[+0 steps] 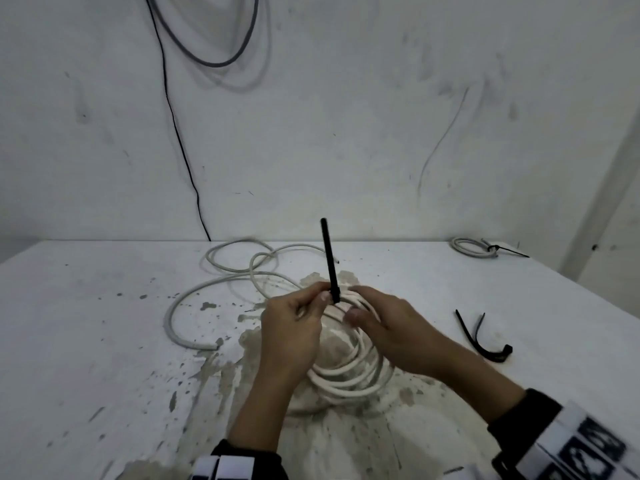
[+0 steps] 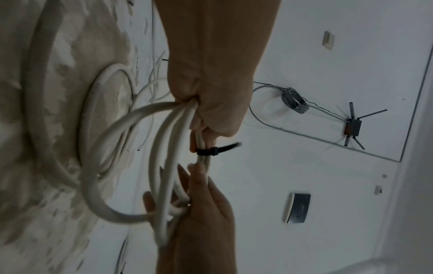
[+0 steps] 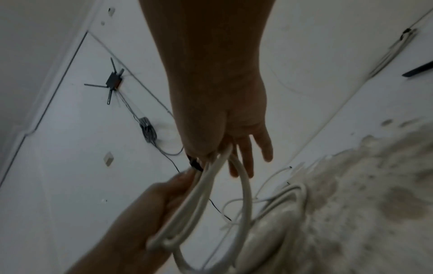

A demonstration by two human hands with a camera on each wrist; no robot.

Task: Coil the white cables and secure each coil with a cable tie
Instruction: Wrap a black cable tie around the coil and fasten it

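Observation:
A white cable coil [image 1: 346,379] is lifted at its far side above the worn white table [image 1: 86,323]. A black cable tie [image 1: 329,258] is wrapped round the bundled strands there, its long tail pointing straight up. My left hand [image 1: 313,303] grips the bundle just left of the tie, with thumb and forefinger beside its head. My right hand [image 1: 367,306] holds the bundle just right of the tie, between thumb and fingers. In the left wrist view the tie [image 2: 211,151] circles the strands [image 2: 159,148] between left hand [image 2: 211,111] and right hand [image 2: 199,194].
A loose white cable [image 1: 214,282] sprawls over the table behind and to the left. A grey coil [image 1: 472,247] with a black tie lies at the far right corner. Spare black cable ties [image 1: 478,337] lie to the right. A black wire [image 1: 180,140] runs down the wall.

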